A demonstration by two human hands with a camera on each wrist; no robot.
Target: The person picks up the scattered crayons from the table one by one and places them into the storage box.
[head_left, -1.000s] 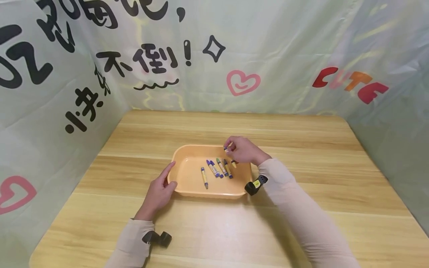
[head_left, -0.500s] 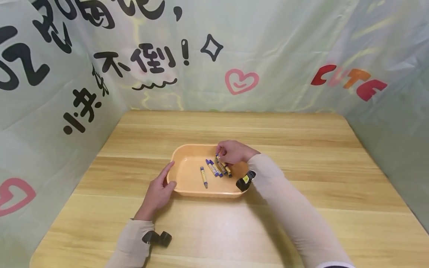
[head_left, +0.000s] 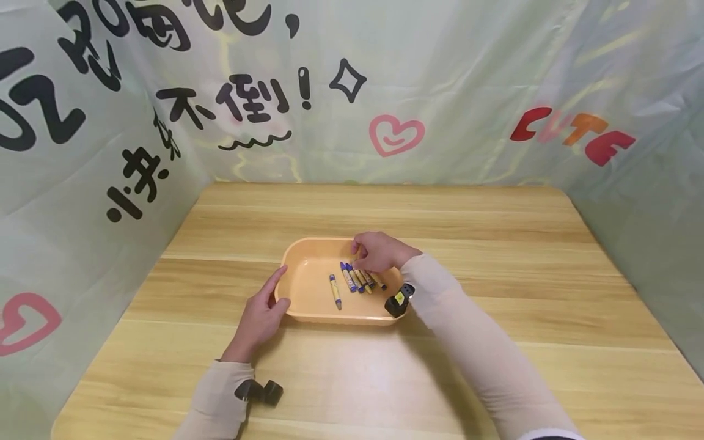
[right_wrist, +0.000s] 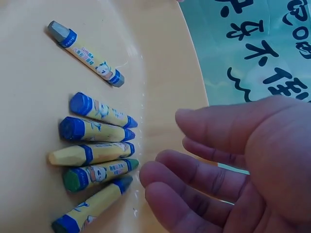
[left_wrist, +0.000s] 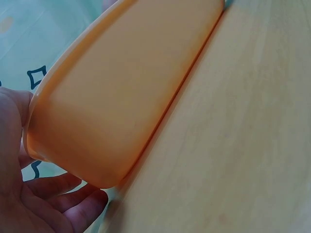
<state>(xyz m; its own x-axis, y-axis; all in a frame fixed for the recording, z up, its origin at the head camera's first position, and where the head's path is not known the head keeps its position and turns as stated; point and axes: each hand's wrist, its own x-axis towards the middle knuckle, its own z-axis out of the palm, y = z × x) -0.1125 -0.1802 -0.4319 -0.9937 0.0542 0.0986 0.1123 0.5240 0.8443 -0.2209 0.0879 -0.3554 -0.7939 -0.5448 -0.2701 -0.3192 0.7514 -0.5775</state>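
Note:
An orange plastic tray lies on the table with several oil pastels inside. My left hand grips its left end, thumb and fingers around the edge; the left wrist view shows the fingers under the tray's corner. The right hand is over the tray's far right part, holding nothing. In the right wrist view its loosely bent fingers are beside a row of pastels: blue, darker blue, pale yellow, green, and a dark one slanting away. A grey pastel lies apart, left of the row.
The wooden table extends around the tray on all sides. Printed cloth walls stand behind and at both sides. Black wrist cameras sit on the left sleeve and right sleeve.
My right hand has moved left with a pastel and let it go into the row. The pastels there now lie closer together. The left hand stays on the tray.

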